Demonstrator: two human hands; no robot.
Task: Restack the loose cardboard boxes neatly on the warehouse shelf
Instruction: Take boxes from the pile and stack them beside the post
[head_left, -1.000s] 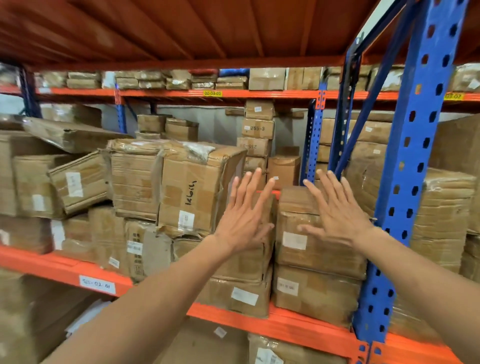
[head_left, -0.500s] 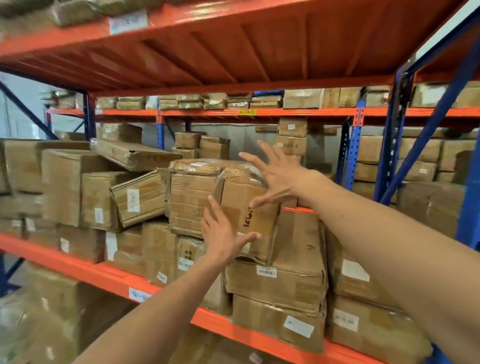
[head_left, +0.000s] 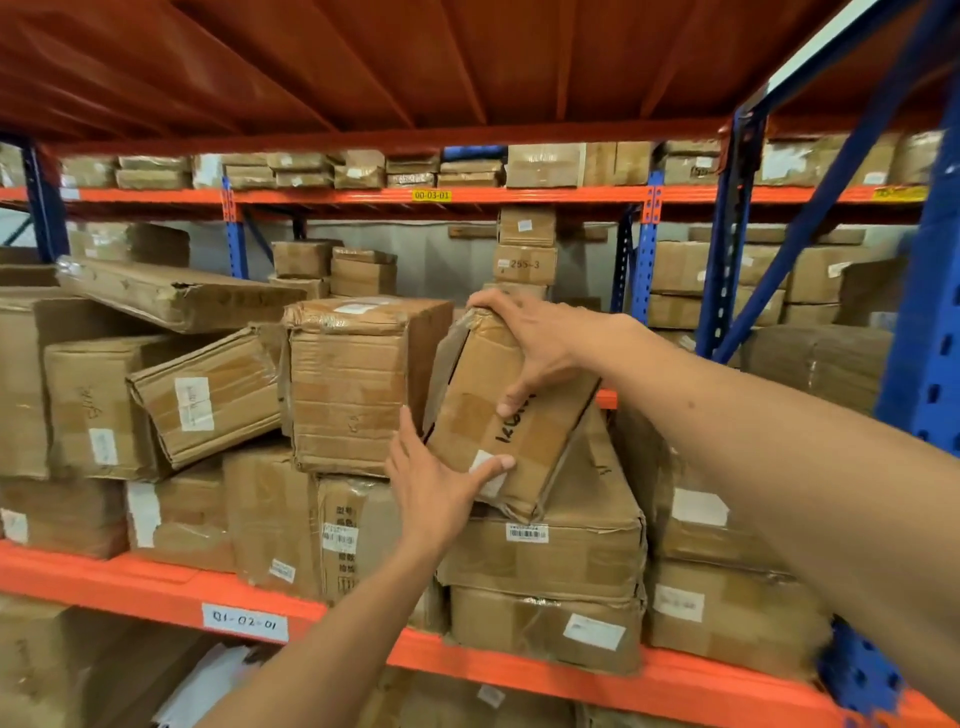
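Observation:
A taped cardboard box with black handwriting (head_left: 483, 415) is tilted to the right on top of a larger box (head_left: 571, 551) in the middle of the shelf. My right hand (head_left: 535, 343) grips its upper edge, thumb on the front face. My left hand (head_left: 441, 478) clasps its lower left corner, thumb across the white label. To its left an upright taped box (head_left: 348, 384) stands on the pile. Further left a labelled box (head_left: 208, 395) leans crookedly, and a long flat box (head_left: 171, 296) lies slanted over the stack.
The orange shelf beam (head_left: 156, 587) runs along the front with a white tag (head_left: 244, 622). A blue upright (head_left: 930, 322) stands at the right. Stacked boxes (head_left: 727, 587) fill the right side. More boxes sit on the rear rack (head_left: 524, 244) and on the level below.
Both hands were open in front of the stack. They have closed on the handwritten box, which has tipped to the right, away from the upright box beside it.

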